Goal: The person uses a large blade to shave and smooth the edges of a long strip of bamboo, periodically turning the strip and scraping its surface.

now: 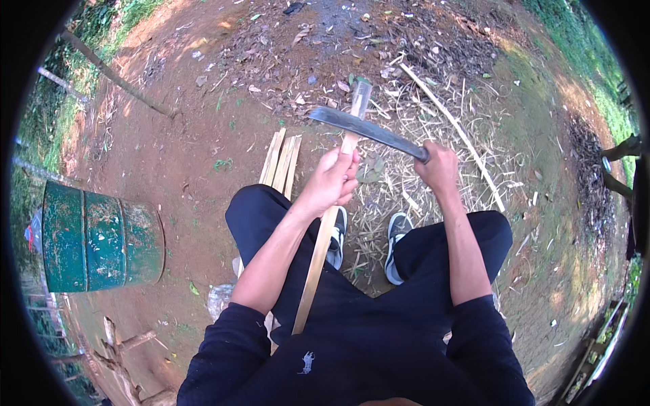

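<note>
My left hand point(330, 181) is closed around a long, pale slat that looks like split bamboo point(315, 271). The slat slants from my lap up past my knees, and its far end looks grey. In my right hand point(440, 168) is the dark handle of a machete point(379, 134) with a slightly hooked tip. Its blade lies across the slat, just beyond my left fingers; whether the edge touches the wood I cannot tell. Several similar pale slats point(281, 162) lie beside my left knee.
Thin shavings point(379, 237) litter the ground between and beyond my shoes. A long pale strip point(453, 125) lies to the right. At the left is a green, worn metal drum point(101, 237), with rough branches point(122, 352) nearer me. Dry leaves point(298, 95) cover the ground ahead.
</note>
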A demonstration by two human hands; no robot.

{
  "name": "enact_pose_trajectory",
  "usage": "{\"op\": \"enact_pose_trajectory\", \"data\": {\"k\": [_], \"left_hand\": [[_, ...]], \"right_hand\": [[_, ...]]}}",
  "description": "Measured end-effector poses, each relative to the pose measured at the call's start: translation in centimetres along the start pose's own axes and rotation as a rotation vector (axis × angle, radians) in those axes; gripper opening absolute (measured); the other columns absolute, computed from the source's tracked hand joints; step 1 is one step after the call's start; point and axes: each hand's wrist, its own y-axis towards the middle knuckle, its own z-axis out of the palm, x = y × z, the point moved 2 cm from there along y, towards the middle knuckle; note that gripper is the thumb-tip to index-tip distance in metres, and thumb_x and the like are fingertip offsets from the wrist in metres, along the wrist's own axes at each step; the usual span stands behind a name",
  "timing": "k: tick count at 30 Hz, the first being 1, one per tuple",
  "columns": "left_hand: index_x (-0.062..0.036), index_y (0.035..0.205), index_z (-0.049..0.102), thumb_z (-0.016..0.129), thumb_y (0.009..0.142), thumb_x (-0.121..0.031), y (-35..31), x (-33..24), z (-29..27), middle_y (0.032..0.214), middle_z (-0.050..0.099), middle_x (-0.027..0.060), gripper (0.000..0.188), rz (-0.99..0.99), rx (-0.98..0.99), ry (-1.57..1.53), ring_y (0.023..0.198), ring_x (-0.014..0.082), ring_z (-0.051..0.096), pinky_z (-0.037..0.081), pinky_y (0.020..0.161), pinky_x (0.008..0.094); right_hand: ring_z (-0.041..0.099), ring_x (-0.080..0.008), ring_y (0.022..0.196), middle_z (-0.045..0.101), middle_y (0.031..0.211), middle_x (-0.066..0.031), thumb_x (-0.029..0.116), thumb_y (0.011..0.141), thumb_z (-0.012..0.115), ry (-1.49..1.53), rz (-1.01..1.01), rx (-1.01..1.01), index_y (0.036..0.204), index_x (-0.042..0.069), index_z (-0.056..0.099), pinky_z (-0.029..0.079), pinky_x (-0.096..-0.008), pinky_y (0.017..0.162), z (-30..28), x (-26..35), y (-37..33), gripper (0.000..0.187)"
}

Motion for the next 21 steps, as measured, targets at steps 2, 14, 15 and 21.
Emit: {"op": "enact_pose_trajectory", "data": {"k": [2, 14, 15, 21], "left_hand": [[-0.0123, 0.104, 0.045, 0.037, 0.11, -0.035, -0.4, -0.4, -0.4, 0.07, 0.032, -0.0073, 0.025, -0.004, 0.027, -0.005, 0.046, 0.0024, 0.024, 0.021, 0.037, 0.02], [-0.0099, 0.106, 0.045, 0.034, 0.11, -0.039, -2.7, 1.3, 1.2, 0.073, 0.032, -0.0051, 0.031, -0.089, 0.123, -0.003, 0.047, 0.0021, 0.027, 0.023, 0.039, 0.0209], [-0.0098, 0.105, 0.045, 0.034, 0.11, -0.039, -2.7, 1.1, 1.4, 0.072, 0.032, -0.0051, 0.032, -0.084, 0.135, -0.006, 0.047, 0.0021, 0.026, 0.023, 0.039, 0.0208], [-0.0092, 0.103, 0.044, 0.033, 0.11, -0.041, -2.6, 1.1, 2.4, 0.071, 0.031, -0.005, 0.035, -0.102, 0.15, 0.002, 0.046, 0.0019, 0.025, 0.022, 0.038, 0.0202]], "right_hand": [[0.056, -0.0132, 0.043, 0.061, 0.058, -0.0031, 0.01, 0.078, 0.067, 0.05, -0.003, 0.086, 0.068, 0.009, 0.058, 0.043, -0.0341, 0.039, -0.9, 2.6, 0.2, 0.014], [0.062, -0.0326, 0.055, 0.061, 0.061, -0.0098, 0.011, 0.065, 0.069, 0.3, -0.084, 0.126, 0.073, 0.008, 0.061, 0.048, -0.0435, 0.051, -3.3, 7.5, 0.7, 0.012], [0.062, -0.0326, 0.054, 0.061, 0.061, -0.0099, 0.011, 0.065, 0.069, 0.312, -0.079, 0.108, 0.073, 0.008, 0.061, 0.048, -0.0436, 0.051, -3.4, 7.6, 0.8, 0.011], [0.061, -0.0328, 0.053, 0.06, 0.059, -0.011, 0.011, 0.067, 0.069, 0.374, -0.041, 0.077, 0.074, 0.008, 0.063, 0.047, -0.0442, 0.05, -3.5, 7.9, 1.2, 0.009]]}}
